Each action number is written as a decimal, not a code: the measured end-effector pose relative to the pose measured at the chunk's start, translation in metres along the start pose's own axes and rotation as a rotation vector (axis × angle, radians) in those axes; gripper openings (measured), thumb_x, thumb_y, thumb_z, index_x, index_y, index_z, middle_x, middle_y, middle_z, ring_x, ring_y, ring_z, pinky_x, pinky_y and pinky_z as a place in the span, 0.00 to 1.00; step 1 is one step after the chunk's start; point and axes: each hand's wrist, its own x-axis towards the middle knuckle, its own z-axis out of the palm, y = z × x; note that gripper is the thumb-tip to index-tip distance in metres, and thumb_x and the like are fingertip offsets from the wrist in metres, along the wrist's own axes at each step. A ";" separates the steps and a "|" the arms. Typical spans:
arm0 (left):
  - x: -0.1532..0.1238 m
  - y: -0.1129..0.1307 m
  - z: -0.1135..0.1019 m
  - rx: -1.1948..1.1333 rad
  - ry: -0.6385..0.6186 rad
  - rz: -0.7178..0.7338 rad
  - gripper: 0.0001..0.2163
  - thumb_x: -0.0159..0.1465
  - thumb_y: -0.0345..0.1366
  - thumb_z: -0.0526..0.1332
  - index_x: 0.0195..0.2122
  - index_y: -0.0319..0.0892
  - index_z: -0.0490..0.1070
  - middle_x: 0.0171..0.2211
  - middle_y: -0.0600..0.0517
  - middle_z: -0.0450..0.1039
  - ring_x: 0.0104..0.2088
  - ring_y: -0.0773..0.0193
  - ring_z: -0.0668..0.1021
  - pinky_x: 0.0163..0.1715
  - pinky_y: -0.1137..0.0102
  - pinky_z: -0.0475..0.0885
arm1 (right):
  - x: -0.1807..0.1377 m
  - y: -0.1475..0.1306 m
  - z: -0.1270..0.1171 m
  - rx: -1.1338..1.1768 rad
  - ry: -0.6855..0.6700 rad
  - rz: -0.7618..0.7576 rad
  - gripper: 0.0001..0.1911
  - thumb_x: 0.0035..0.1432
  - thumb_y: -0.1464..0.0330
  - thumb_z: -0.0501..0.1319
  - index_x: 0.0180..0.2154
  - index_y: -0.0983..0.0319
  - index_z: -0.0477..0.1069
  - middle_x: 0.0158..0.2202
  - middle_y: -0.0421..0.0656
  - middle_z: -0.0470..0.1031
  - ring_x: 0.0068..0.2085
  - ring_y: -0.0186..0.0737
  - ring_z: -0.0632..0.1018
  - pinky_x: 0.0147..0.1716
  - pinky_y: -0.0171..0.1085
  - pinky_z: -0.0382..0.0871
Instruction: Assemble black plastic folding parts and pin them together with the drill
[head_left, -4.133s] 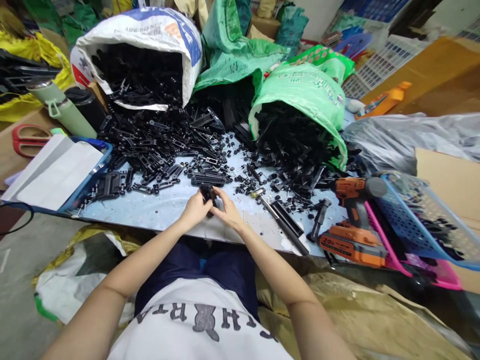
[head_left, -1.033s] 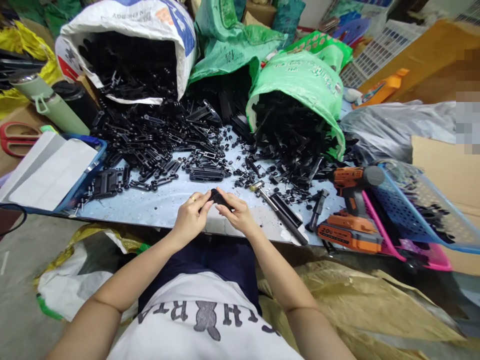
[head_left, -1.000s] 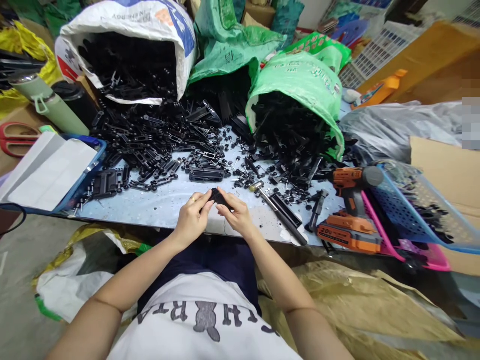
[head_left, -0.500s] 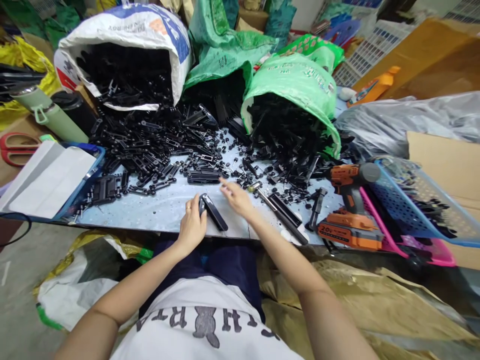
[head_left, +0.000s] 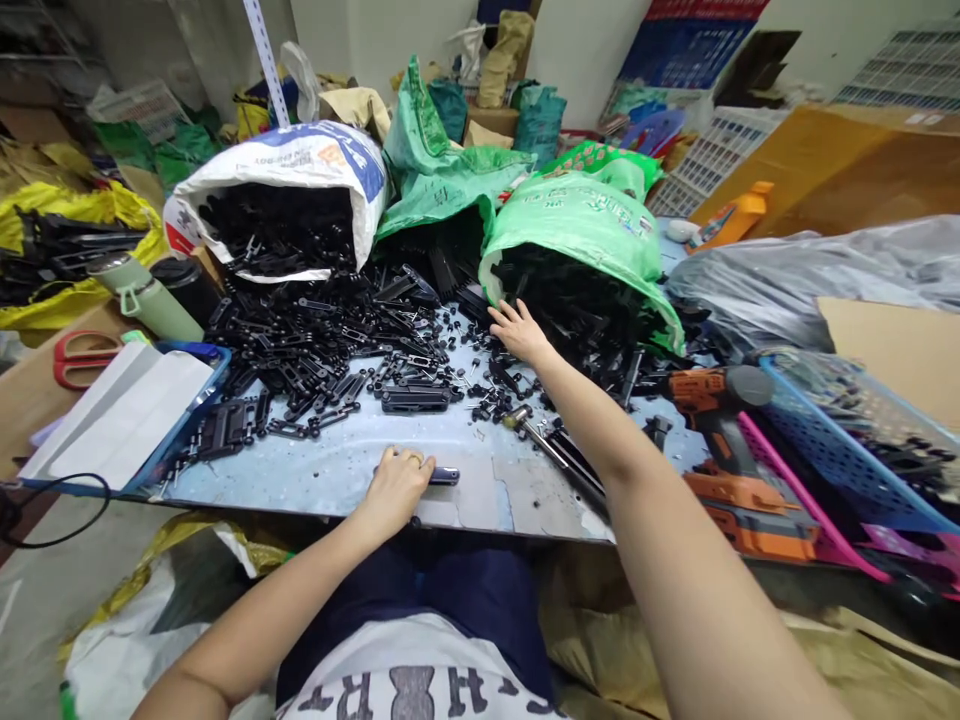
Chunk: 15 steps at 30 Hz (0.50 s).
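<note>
My left hand (head_left: pixel 399 484) lies at the near edge of the blue table (head_left: pixel 330 465), its fingers curled over a black plastic part (head_left: pixel 442 476) that pokes out to the right. My right hand (head_left: pixel 516 330) is stretched far forward, fingers spread, at the mouth of the green sack (head_left: pixel 592 225) full of black strips. It touches the loose black pieces there and holds nothing I can see. A heap of black plastic parts (head_left: pixel 322 325) spills from the white sack (head_left: pixel 292 175) across the table's middle.
An orange cordless drill (head_left: pixel 716 400) lies at the right beside a blue basket (head_left: pixel 847 440) and a pink one (head_left: pixel 810 510). A blue tray with white sheets (head_left: pixel 127 415), red scissors (head_left: pixel 79 355) and a green bottle (head_left: pixel 146 295) stand at the left.
Both hands held one black part together a second ago. The left hand has set it down at the table edge and the right hand has reached forward to the green sack. The camera has tilted up.
</note>
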 end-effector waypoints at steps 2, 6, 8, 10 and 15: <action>-0.001 -0.001 0.007 0.010 -0.003 -0.036 0.17 0.62 0.23 0.50 0.52 0.38 0.63 0.41 0.44 0.71 0.42 0.58 0.71 0.41 0.62 0.62 | -0.013 -0.016 -0.023 0.000 0.092 -0.094 0.15 0.61 0.77 0.46 0.39 0.65 0.70 0.48 0.50 0.70 0.57 0.46 0.61 0.59 0.56 0.43; 0.003 -0.001 0.023 -0.044 -0.007 -0.032 0.15 0.65 0.32 0.52 0.52 0.39 0.62 0.40 0.45 0.71 0.42 0.56 0.71 0.40 0.63 0.63 | -0.069 -0.094 -0.068 0.039 0.067 -0.342 0.11 0.63 0.72 0.47 0.39 0.63 0.68 0.35 0.46 0.72 0.43 0.43 0.69 0.50 0.47 0.57; 0.004 -0.003 0.027 -0.074 0.000 -0.026 0.14 0.65 0.35 0.53 0.52 0.40 0.63 0.39 0.46 0.71 0.42 0.56 0.72 0.39 0.63 0.63 | -0.107 -0.139 -0.077 0.092 -0.015 -0.365 0.11 0.64 0.70 0.47 0.40 0.62 0.67 0.34 0.45 0.71 0.37 0.41 0.69 0.39 0.41 0.60; 0.005 -0.007 0.029 -0.103 0.011 -0.023 0.14 0.65 0.36 0.53 0.51 0.39 0.64 0.39 0.46 0.71 0.42 0.56 0.72 0.40 0.64 0.64 | -0.144 -0.170 -0.077 0.150 -0.073 -0.335 0.13 0.64 0.63 0.48 0.43 0.62 0.66 0.34 0.45 0.70 0.35 0.42 0.68 0.33 0.40 0.59; 0.005 -0.011 0.031 -0.205 0.044 0.005 0.15 0.64 0.39 0.55 0.51 0.40 0.63 0.41 0.46 0.69 0.43 0.57 0.71 0.42 0.65 0.65 | -0.197 -0.173 -0.064 0.313 -0.143 -0.241 0.20 0.61 0.57 0.52 0.47 0.64 0.64 0.45 0.51 0.68 0.43 0.45 0.67 0.43 0.42 0.59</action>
